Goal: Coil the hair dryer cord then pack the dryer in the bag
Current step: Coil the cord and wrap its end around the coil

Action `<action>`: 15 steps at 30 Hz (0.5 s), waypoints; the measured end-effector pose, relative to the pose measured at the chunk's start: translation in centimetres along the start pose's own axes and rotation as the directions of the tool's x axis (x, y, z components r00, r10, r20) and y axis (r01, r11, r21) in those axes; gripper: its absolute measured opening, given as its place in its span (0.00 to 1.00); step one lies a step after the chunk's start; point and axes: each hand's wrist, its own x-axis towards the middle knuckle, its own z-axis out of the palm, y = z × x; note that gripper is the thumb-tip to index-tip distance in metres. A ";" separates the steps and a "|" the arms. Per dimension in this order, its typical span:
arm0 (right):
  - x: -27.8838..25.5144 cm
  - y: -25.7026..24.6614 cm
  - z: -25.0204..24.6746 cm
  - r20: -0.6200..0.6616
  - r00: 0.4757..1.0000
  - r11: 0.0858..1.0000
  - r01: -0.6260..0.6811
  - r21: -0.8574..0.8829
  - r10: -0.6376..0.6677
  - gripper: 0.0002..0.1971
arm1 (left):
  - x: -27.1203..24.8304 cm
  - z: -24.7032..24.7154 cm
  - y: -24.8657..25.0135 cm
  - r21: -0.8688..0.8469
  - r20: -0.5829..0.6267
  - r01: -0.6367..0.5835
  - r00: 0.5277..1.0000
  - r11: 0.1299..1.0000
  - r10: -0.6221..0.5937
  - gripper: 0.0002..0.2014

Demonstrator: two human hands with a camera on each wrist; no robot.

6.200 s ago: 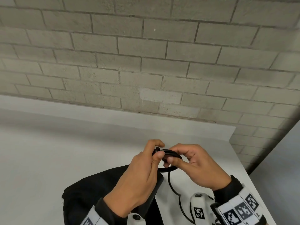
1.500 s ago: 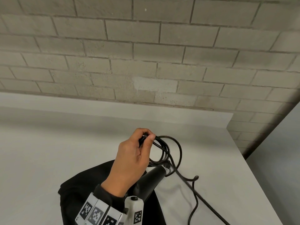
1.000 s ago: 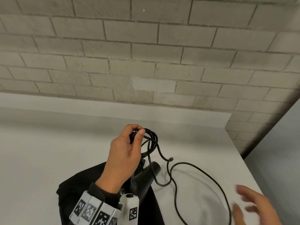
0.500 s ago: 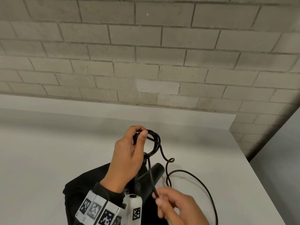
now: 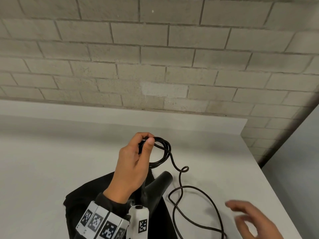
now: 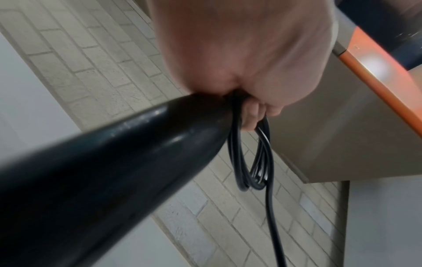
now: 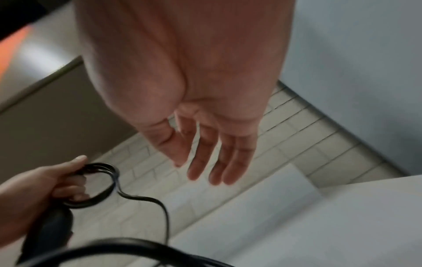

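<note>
My left hand (image 5: 138, 157) pinches several small loops of the black cord (image 5: 164, 152) above the white table (image 5: 51, 161). The same coil (image 6: 253, 162) hangs from its curled fingers in the left wrist view, beside the black hair dryer (image 6: 102, 180). Under that hand the dryer (image 5: 156, 188) lies on a black bag (image 5: 81, 204). The loose rest of the cord (image 5: 193, 188) snakes across the table to the right. My right hand (image 5: 248, 219) hovers at the lower right, fingers spread (image 7: 205, 162), holding nothing.
A grey brick wall (image 5: 155, 57) runs along the back of the table. The table's right edge (image 5: 276, 192) slants down beside my right hand, with a grey floor beyond. Bare tabletop stretches to the left.
Half a second ago my right hand gripped the cord just below the coil. It has let go and swung out to the lower right. My left hand keeps the coil, barely moved.
</note>
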 end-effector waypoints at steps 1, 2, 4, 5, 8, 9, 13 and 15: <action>0.4 -2.2 -1.0 -0.041 0.998 0.998 0.040 0.049 -0.038 0.25 | -0.1 0.1 0.1 -0.009 0.011 -0.002 1.000 1.000 0.002 0.14; 1.0 -3.0 -0.4 -0.031 0.999 0.996 0.027 0.087 -0.024 0.22 | -0.2 0.2 0.2 -0.016 0.021 -0.004 1.000 1.000 0.004 0.14; 2.3 -6.1 1.3 0.002 0.999 0.971 0.044 0.235 -0.046 0.14 | -0.5 0.3 0.5 -0.020 0.044 -0.010 0.999 1.000 0.011 0.14; 3.1 -7.3 1.7 0.047 0.997 0.967 0.043 0.250 -0.057 0.13 | -0.6 0.4 0.6 -0.018 0.057 -0.016 0.998 1.000 0.017 0.14; 4.6 -10.0 3.8 0.242 0.963 0.965 0.057 0.256 -0.121 0.21 | -0.8 0.5 0.9 -0.009 0.073 -0.039 0.997 0.999 0.039 0.13; 4.9 -10.4 4.2 0.301 0.946 0.970 0.047 0.239 -0.120 0.21 | -0.8 0.5 0.9 -0.002 0.072 -0.046 0.996 0.999 0.046 0.13; 4.8 -10.7 4.3 0.179 0.960 0.977 0.210 0.047 -0.215 0.12 | -0.7 0.3 1.0 0.054 0.056 -0.058 0.997 0.997 0.055 0.12; 4.5 -10.8 3.6 0.076 0.938 0.936 0.344 -0.077 -0.339 0.12 | -0.5 0.3 0.9 0.103 0.050 -0.063 0.997 0.993 0.058 0.12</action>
